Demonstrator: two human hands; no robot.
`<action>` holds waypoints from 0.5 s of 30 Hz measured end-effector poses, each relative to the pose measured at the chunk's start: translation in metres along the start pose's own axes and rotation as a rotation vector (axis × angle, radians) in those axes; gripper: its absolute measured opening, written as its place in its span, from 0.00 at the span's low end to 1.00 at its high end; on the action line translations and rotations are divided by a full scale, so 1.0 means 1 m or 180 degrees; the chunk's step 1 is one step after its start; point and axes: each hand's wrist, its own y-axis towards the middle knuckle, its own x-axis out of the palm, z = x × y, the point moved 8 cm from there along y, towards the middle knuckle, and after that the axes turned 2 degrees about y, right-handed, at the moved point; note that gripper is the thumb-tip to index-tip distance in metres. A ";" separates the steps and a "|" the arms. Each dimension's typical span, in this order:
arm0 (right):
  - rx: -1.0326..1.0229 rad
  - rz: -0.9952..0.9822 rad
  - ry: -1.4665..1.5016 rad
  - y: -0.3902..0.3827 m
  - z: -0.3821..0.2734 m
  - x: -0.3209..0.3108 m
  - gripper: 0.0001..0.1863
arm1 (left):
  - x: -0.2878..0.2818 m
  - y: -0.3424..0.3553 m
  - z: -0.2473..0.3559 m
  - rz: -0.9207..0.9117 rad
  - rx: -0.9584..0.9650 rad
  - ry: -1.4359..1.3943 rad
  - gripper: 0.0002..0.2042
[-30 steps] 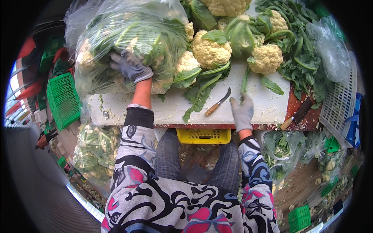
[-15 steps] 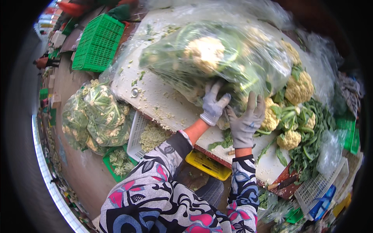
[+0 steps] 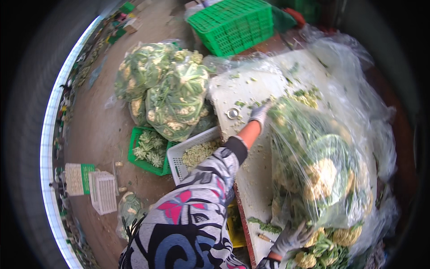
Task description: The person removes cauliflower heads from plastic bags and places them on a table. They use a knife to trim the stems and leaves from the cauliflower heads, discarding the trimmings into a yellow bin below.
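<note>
A clear plastic bag of cauliflowers [image 3: 322, 179] lies on the white board [image 3: 253, 175]. My left hand [image 3: 260, 112], in a grey glove, is closed on the bag's upper end. My right hand [image 3: 291, 237], also gloved, touches its lower end with fingers apart, partly hidden by plastic. Loose cauliflowers [image 3: 346, 234] and leaves lie beside that hand. A wooden-handled knife [image 3: 264, 237] rests near it on the board. A small round metal item [image 3: 233, 113] sits left of my left hand among trimmings.
Bagged cauliflowers [image 3: 174, 98] stand at upper left beside the board. Below them are a green crate of trimmings [image 3: 134, 152] and a white crate [image 3: 178, 166]. An upturned-looking green crate [image 3: 228, 24] is at the top, a yellow crate [image 3: 237, 237] under the board, loose plastic [image 3: 380, 148] at right.
My view has swung leftward. My left hand has moved away from my right hand to the bag's far end, and the bag now lies lengthwise along the board.
</note>
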 end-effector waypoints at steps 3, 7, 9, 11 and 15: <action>0.1920 -0.0022 0.1543 -0.048 -0.005 -0.013 0.32 | -0.030 0.096 -0.040 0.0378 0.0036 0.1505 0.30; 0.3871 -0.0739 0.3356 -0.109 -0.008 0.056 0.27 | -0.009 0.056 -0.046 0.0725 -0.0217 0.1708 0.20; 0.4660 -0.0266 0.4049 -0.087 -0.016 0.066 0.25 | -0.017 0.054 -0.059 0.0932 -0.0333 0.1610 0.19; 0.5651 0.0500 0.4127 -0.077 -0.024 0.082 0.16 | -0.029 0.060 -0.062 0.1101 -0.0366 0.1514 0.19; 0.5274 0.0391 0.4028 -0.088 -0.014 0.118 0.16 | -0.012 0.071 -0.060 0.0587 -0.0364 0.1038 0.24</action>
